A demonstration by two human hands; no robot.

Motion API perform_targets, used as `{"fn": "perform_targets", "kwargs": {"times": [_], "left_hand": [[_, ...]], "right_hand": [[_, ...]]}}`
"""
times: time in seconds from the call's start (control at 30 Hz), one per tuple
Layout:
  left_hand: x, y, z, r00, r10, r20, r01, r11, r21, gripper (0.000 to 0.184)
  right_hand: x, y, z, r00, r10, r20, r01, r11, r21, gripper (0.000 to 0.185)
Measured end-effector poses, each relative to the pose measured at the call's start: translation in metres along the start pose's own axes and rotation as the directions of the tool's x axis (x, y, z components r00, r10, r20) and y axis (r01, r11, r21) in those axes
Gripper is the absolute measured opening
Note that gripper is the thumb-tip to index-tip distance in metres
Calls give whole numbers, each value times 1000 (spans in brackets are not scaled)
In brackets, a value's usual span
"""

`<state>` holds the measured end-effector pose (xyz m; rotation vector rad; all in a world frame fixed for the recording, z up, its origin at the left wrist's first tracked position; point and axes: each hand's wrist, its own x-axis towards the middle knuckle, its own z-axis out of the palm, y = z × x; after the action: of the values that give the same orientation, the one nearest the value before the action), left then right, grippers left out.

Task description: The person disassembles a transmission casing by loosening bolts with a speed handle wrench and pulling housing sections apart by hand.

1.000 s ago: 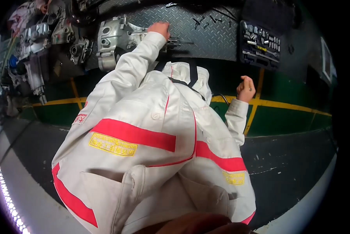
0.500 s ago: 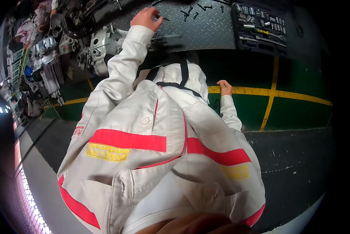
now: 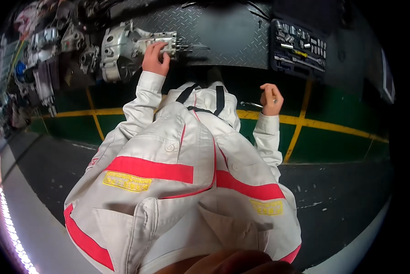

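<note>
In the head view, the metal housing [image 3: 118, 44] lay on its side near the table's [image 3: 251, 49] front edge, probably for easy reach, its slim rods [image 3: 195, 46] pointing right. The left hand [image 3: 155, 60] was open, fingers loosely bent at the housing's near side, perhaps to steady it; whether they touched was unclear. The right hand [image 3: 271, 99] was closed around a slim metal tool [image 3: 251, 104], held low and well apart from the housing, seemingly out of its way. The open socket case [image 3: 305, 71] sat to the right, its pieces sorted in rows, likely for quick picking.
</note>
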<state>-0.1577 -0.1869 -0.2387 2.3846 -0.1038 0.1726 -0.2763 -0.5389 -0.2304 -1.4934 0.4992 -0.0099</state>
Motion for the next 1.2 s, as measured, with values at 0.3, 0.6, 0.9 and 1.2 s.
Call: {"fn": "perform_targets", "kwargs": {"times": [0.3, 0.6, 0.9, 1.2], "left_hand": [[-106, -30, -46, 938, -177, -299, 149, 982, -114, 35], [-204, -69, -75, 829, -257, -497, 283, 959, -25, 29], [-245, -100, -69, 753, -348, -558, 342, 932, -120, 28], [-245, -105, -70, 727, -408, -552, 372, 910, -183, 24]], "right_hand": [[-46, -209, 111, 774, -550, 312, 255, 723, 642, 24], [-44, -210, 223, 659, -660, 361, 424, 722, 546, 28], [-37, -186, 272, 709, -666, 232, 591, 741, 320, 23], [-41, -186, 283, 715, -662, 226, 615, 749, 247, 24]]}}
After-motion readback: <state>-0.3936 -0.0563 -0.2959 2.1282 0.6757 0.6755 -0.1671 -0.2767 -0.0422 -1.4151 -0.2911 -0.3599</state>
